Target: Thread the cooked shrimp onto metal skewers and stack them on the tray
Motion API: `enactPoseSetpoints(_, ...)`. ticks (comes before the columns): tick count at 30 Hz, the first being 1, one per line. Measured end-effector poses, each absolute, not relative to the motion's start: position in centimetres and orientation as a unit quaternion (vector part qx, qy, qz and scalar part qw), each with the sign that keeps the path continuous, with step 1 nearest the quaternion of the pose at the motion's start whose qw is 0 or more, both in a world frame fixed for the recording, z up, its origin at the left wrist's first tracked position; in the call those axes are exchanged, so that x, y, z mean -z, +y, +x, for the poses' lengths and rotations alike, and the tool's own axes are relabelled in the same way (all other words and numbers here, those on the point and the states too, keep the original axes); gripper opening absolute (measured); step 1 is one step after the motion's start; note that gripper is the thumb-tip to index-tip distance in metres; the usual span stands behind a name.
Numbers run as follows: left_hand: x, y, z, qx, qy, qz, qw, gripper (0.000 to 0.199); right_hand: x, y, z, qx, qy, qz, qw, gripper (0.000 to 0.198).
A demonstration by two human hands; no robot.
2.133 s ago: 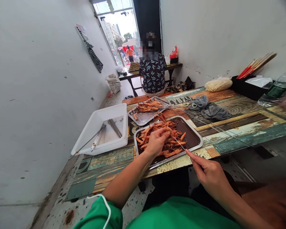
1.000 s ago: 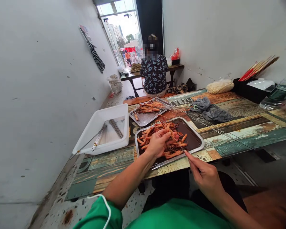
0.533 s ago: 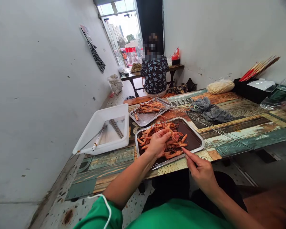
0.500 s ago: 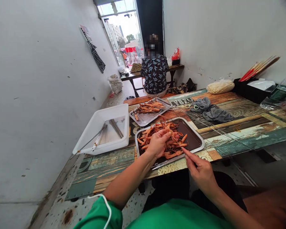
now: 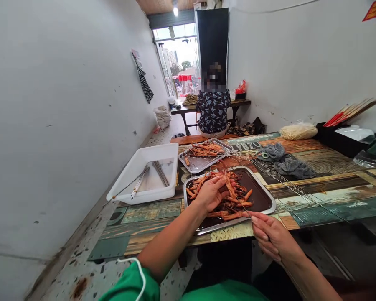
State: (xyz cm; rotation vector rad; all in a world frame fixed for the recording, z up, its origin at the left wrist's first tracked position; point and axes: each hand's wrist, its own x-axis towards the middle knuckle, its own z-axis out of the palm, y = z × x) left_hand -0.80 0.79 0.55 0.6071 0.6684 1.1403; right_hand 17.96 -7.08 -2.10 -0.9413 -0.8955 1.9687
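My left hand [image 5: 213, 193] is closed on a long reddish-brown piece of food [image 5: 230, 186], perhaps braised meat; the exact kind is not clear. My right hand [image 5: 271, 234] pinches a thin metal skewer [image 5: 245, 207], whose upper end points at the piece in my left hand; whether it enters the piece is hidden. Beneath both hands lies a metal tray [image 5: 272, 205] with many similar pieces [image 5: 238, 205] in dark liquid. Just behind it, a second metal tray [image 5: 191, 168] bears more pieces, with skewers [image 5: 238, 155] reaching out to its right.
A white plastic tub [image 5: 125, 177] on the left holds metal skewers [image 5: 161, 173]. Grey cloths [image 5: 294, 166] and long loose skewers [image 5: 301, 190] lie right. Behind them are a bagged pale bundle [image 5: 298, 131] and a black box [image 5: 338, 140]. A person [image 5: 213, 110] sits farther back, facing away.
My view has tilted up and turned a little left, so everything sits lower and farther right. The left hand keeps its piece; the right hand still pinches the skewer, its other fingers curled more.
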Motion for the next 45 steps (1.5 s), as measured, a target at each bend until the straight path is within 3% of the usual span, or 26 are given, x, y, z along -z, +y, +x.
enactPoseSetpoints(7, -0.1, 0.7, -0.6, -0.495, 0.318, 0.244, 0.771, 0.008, 2.8, -7.8, 18.5, -0.741, -0.373, -0.412, 0.375, 0.046)
enactPoseSetpoints(11, 0.1, 0.6, -0.3, -0.500, 0.323, 0.246, 0.765, 0.006, 2.9, -7.8, 18.3, -0.664, -0.438, -0.466, 0.388, 0.053)
enactPoseSetpoints(18, 0.1, 0.7, -0.3, -0.503, 0.330, 0.230, 0.765, 0.007, 3.0, -8.1, 17.7, -0.388, -0.641, -0.528, 0.400, 0.038)
enactPoseSetpoints(22, -0.1, 0.7, -0.5, -0.501, 0.328, 0.224, 0.769, 0.009, 3.8, -8.0, 17.6, -0.157, -0.750, -0.494, 0.412, 0.032)
enactPoseSetpoints(24, -0.2, 0.7, -0.6, -0.501, 0.325, 0.229, 0.769, 0.007, 4.3, -7.9, 17.5, -0.105, -0.770, -0.477, 0.409, 0.034)
enactPoseSetpoints(27, -0.3, 0.6, -0.6, -0.499, 0.323, 0.241, 0.767, 0.005, 4.6, -7.9, 17.2, -0.147, -0.739, -0.491, 0.437, 0.032)
enactPoseSetpoints(32, -0.2, 0.5, -0.5, -0.493, 0.320, 0.251, 0.769, 0.007, 3.4, -8.0, 16.2, -0.564, -0.486, -0.499, 0.443, 0.040)
enactPoseSetpoints(35, -0.1, 0.4, -0.4, -0.486, 0.319, 0.257, 0.772, 0.007, 2.8, -7.8, 15.8, -0.705, -0.369, -0.439, 0.416, 0.048)
enactPoseSetpoints(39, 0.0, 0.4, -0.4, -0.496, 0.321, 0.262, 0.763, 0.008, 2.4, -7.7, 15.6, -0.680, -0.379, -0.459, 0.429, 0.049)
enactPoseSetpoints(45, -0.4, 0.7, -0.7, -0.525, 0.328, 0.260, 0.740, 0.009, 2.9, -9.1, 17.1, -0.516, -0.574, -0.502, 0.391, 0.049)
